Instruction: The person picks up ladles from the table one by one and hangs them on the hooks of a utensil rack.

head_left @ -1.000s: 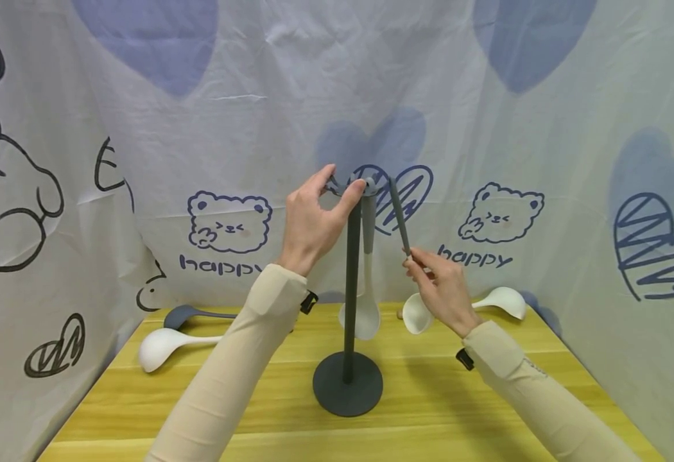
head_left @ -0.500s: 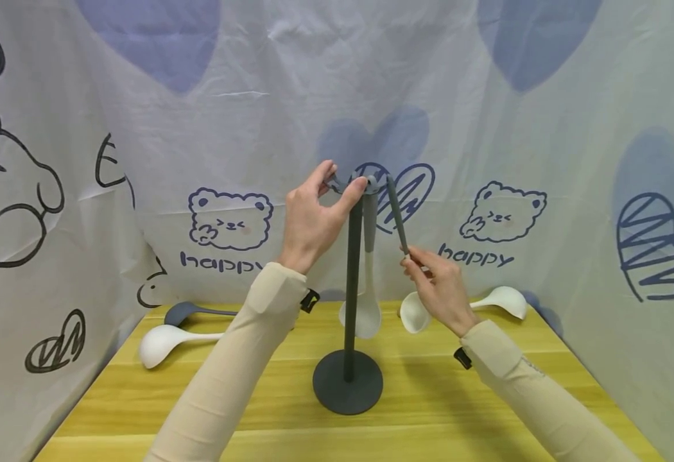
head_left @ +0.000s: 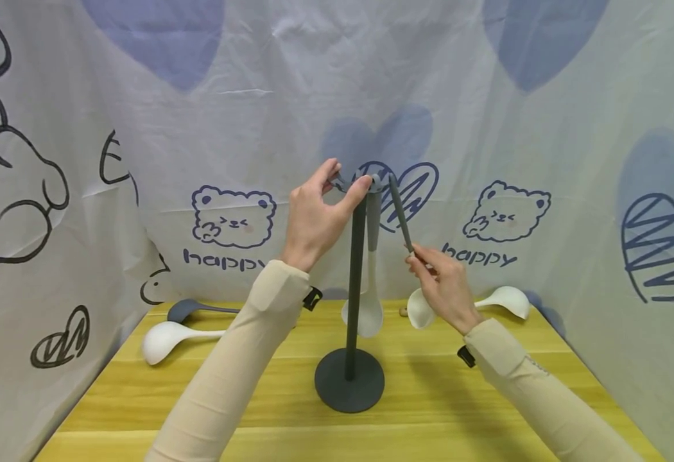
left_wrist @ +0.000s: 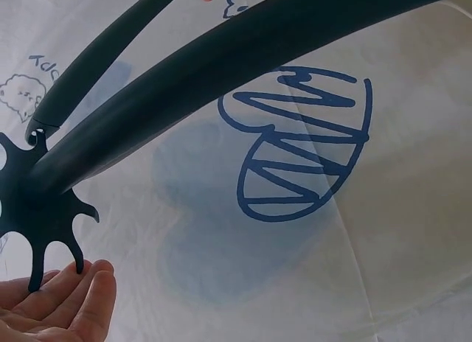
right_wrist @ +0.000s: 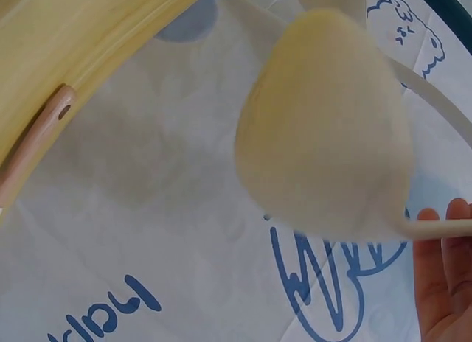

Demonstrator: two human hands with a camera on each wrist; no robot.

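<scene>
- The left hand (head_left: 312,221) is raised to the top of the dark stand (head_left: 353,301); thumb and forefinger pinch the star-shaped hook crown (head_left: 366,183) at the head of the pole.
- In the left wrist view the crown (left_wrist: 37,209) shows as a ring of short dark prongs, and the fingertips (left_wrist: 81,283) touch one of the lower prongs.
- The right hand (head_left: 445,290) is lower and to the right of the pole, its fingers pinched on the handle of a ladle (head_left: 406,256) with a dark grip and a white bowl.
- That ladle leans: the top of its dark grip is up at the crown, just right of the pole, while its white bowl sits low beside the right hand, above the surface (head_left: 441,410).
- The right wrist view shows the cream bowl (right_wrist: 324,128) close up, with the fingertips (right_wrist: 442,283) on its thin handle at the right edge.
- A second white ladle (head_left: 364,301) already hangs from the crown, straight down just behind the pole, its bowl above the round base.
- The stand's base rests near the middle of the wooden surface.
- On the left end of the surface lie a white ladle (head_left: 166,337) and, behind it, a dark grey ladle (head_left: 189,310).
- On the right end, behind the right hand, lies another white ladle (head_left: 504,300).
- A cloth (head_left: 227,128) printed with bears, hearts and "happy" hangs behind and at both sides.
</scene>
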